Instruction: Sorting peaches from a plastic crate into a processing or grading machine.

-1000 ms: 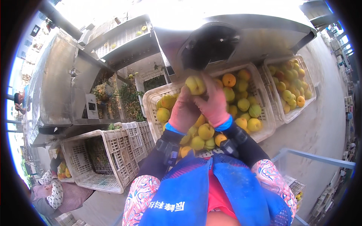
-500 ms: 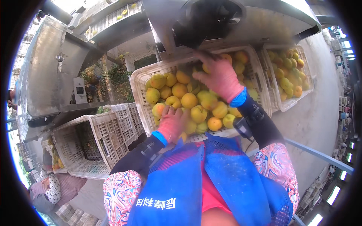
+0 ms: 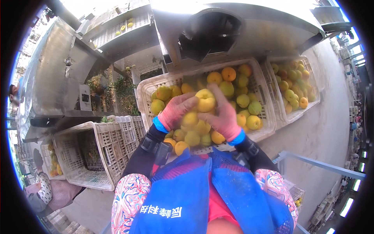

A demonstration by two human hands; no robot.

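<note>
Both hands are on it here: the left hand presses its fingers to the near-left side of a yellow fruit, the right hand closes round it from the other side, so the fruit sits clasped between them, its dimple showing. It's up above a white plastic crate, and what a load in there, yellow, green and orange fruits heaped below and around the hands! Over on the right, just beside, a second crate carries more of the same. Beyond the hands, a metal panel with a dark opening faces the fruit. Down left, a slatted crate lies open toward us, and past it, at the edge, there's another person's patterned sleeve.
</note>
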